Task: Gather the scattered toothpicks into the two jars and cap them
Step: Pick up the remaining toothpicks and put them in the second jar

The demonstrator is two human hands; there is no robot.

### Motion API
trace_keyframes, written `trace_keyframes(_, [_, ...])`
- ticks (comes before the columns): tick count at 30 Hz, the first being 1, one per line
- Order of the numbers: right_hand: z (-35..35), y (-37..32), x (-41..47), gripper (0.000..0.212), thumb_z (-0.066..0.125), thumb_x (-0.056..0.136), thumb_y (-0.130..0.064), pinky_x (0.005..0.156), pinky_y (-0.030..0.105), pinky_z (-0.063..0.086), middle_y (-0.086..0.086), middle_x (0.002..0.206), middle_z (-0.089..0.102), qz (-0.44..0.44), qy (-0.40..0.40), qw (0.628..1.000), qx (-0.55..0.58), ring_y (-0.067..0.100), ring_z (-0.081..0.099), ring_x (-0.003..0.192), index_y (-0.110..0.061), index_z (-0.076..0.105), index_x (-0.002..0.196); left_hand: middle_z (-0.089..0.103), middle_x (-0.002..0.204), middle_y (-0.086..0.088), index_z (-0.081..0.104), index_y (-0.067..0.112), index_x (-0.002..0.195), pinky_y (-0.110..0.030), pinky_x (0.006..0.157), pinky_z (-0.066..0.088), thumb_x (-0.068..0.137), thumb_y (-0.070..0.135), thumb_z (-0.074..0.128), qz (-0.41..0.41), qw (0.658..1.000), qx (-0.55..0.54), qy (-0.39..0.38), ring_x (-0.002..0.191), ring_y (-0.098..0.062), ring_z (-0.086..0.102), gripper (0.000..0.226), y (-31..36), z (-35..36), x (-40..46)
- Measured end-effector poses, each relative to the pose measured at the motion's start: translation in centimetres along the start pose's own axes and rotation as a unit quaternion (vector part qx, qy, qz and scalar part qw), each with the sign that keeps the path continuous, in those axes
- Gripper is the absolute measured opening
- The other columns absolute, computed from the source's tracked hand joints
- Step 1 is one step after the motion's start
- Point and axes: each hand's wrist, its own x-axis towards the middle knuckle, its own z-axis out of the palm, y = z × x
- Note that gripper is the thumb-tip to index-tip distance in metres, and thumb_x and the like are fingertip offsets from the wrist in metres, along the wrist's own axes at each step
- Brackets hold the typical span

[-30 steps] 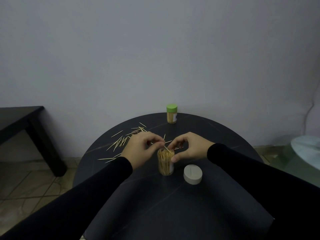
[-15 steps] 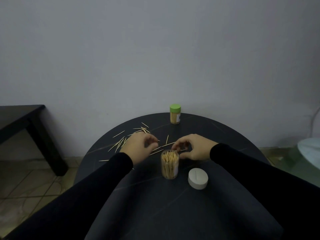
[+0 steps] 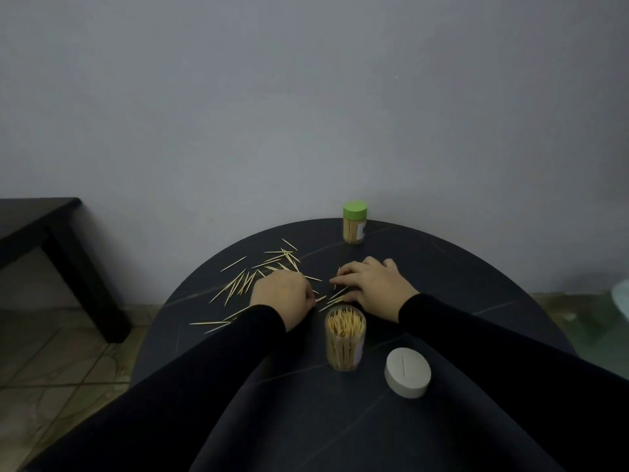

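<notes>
An open clear jar (image 3: 345, 338) packed with toothpicks stands upright on the dark round table (image 3: 459, 267). Its white cap (image 3: 407, 373) lies to the jar's right. A second jar with a green cap (image 3: 354, 222) stands at the table's far edge. Loose toothpicks (image 3: 245, 281) lie scattered on the left half of the table. My left hand (image 3: 280, 294) rests among them with fingers curled, and toothpick ends stick out from its fingertips. My right hand (image 3: 371, 284) lies behind the open jar, fingers stretched onto a few toothpicks.
A black side table (image 3: 37, 229) stands to the left over a tiled floor (image 3: 51, 369). A pale glass object (image 3: 622, 298) shows at the right edge. A grey wall rises just behind the round table.
Both hands have left the open jar's mouth and moved back onto the loose toothpicks behind it. The right hand's fingers have straightened out.
</notes>
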Motion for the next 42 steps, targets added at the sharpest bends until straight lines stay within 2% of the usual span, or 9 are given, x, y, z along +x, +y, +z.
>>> trace_keyframes(2, [0.0, 0.1, 0.4, 0.039, 0.042, 0.1, -0.037, 0.102, 0.042, 0.023, -0.012, 0.143, 0.041, -0.009, -0.009, 1.0, -0.011, 0.016, 0.035, 0.125, -0.038, 0.044, 0.139, 0.066, 0.106, 0.002, 0.068, 0.027, 0.106, -0.032, 0.085, 0.051, 0.094, 0.038, 0.053, -0.005, 1.0, 0.007, -0.02, 0.099, -0.016, 0.06, 0.022, 0.2, -0.4, 0.5])
trace_keyframes(8, [-0.2, 0.4, 0.4, 0.025, 0.05, 0.096, -0.042, 0.092, 0.037, 0.024, -0.014, 0.124, 0.056, -0.035, 0.063, 0.997, -0.038, 0.013, 0.041, 0.112, -0.035, 0.065, 0.114, 0.064, 0.109, -0.004, 0.063, 0.017, 0.109, -0.038, 0.089, 0.052, 0.095, 0.027, 0.05, -0.011, 0.997, 0.04, -0.069, 0.101, -0.022, 0.06, 0.021, 0.7, -0.4, 1.4])
trace_keyframes(11, [-0.4, 0.2, 0.5, 0.021, 0.049, 0.096, -0.039, 0.096, 0.039, 0.024, -0.01, 0.121, 0.056, -0.027, 0.037, 0.999, -0.021, 0.014, 0.042, 0.112, -0.031, 0.063, 0.109, 0.06, 0.111, -0.005, 0.06, 0.013, 0.111, -0.037, 0.09, 0.05, 0.095, 0.025, 0.049, -0.009, 0.993, 0.033, -0.109, 0.102, -0.022, 0.058, 0.022, 0.7, -0.2, 1.4])
trace_keyframes(13, [-0.5, -0.1, 0.7, 0.02, 0.045, 0.098, -0.036, 0.098, 0.041, 0.025, -0.006, 0.119, 0.055, -0.033, 0.001, 0.998, -0.052, 0.016, 0.043, 0.113, -0.028, 0.058, 0.111, 0.057, 0.115, -0.006, 0.057, 0.012, 0.116, -0.037, 0.09, 0.049, 0.095, 0.025, 0.05, -0.008, 0.993, 0.036, -0.113, 0.105, -0.023, 0.057, 0.026, 0.8, 0.0, 1.2])
trace_keyframes(18, [-0.3, -1.0, 0.7, 0.027, 0.036, 0.102, -0.029, 0.105, 0.047, 0.025, 0.003, 0.125, 0.053, -0.045, -0.04, 0.984, -0.165, 0.021, 0.044, 0.119, -0.019, 0.051, 0.122, 0.054, 0.122, -0.009, 0.052, 0.011, 0.122, -0.037, 0.09, 0.045, 0.096, 0.023, 0.049, 0.004, 0.996, 0.049, -0.071, 0.112, -0.025, 0.053, 0.029, 1.2, 0.4, 0.4])
trace_keyframes(23, [-0.5, -0.8, 0.1, 0.029, 0.036, 0.102, -0.028, 0.107, 0.047, 0.023, 0.005, 0.127, 0.054, -0.054, -0.052, 0.979, -0.189, 0.023, 0.045, 0.12, -0.016, 0.049, 0.125, 0.057, 0.117, -0.007, 0.051, 0.012, 0.117, -0.037, 0.091, 0.047, 0.095, 0.018, 0.049, 0.002, 1.0, 0.015, -0.026, 0.109, -0.024, 0.053, 0.023, 0.7, 0.0, 0.1])
trace_keyframes(28, [-0.3, -1.3, -0.3, 0.029, 0.037, 0.102, -0.025, 0.107, 0.049, 0.024, 0.008, 0.124, 0.057, -0.051, -0.041, 0.962, -0.263, 0.026, 0.048, 0.117, -0.011, 0.048, 0.125, 0.057, 0.116, -0.006, 0.051, 0.015, 0.117, -0.037, 0.092, 0.047, 0.095, 0.017, 0.05, 0.012, 1.0, 0.005, 0.004, 0.109, -0.023, 0.051, 0.022, 0.2, -0.1, 0.2])
trace_keyframes(36, [-1.1, -2.1, -1.1, 0.027, 0.047, 0.097, -0.021, 0.106, 0.052, 0.025, 0.01, 0.122, 0.058, 0.006, -0.073, 0.968, -0.242, 0.028, 0.047, 0.118, -0.009, 0.052, 0.122, 0.056, 0.114, 0.0, 0.055, 0.02, 0.12, -0.032, 0.089, 0.046, 0.096, 0.023, 0.052, 0.048, 0.996, -0.005, 0.071, 0.108, -0.017, 0.05, 0.024, 1.1, -0.4, -1.0])
trace_keyframes(42, [-1.0, -2.2, -2.2, 0.027, 0.045, 0.098, -0.023, 0.107, 0.053, 0.023, 0.009, 0.122, 0.058, 0.02, -0.054, 0.97, -0.237, 0.028, 0.047, 0.118, -0.011, 0.052, 0.121, 0.059, 0.109, 0.003, 0.058, 0.023, 0.114, -0.03, 0.087, 0.047, 0.097, 0.027, 0.048, 0.032, 0.992, -0.082, 0.093, 0.102, -0.014, 0.053, 0.02, 2.0, -1.4, -2.2])
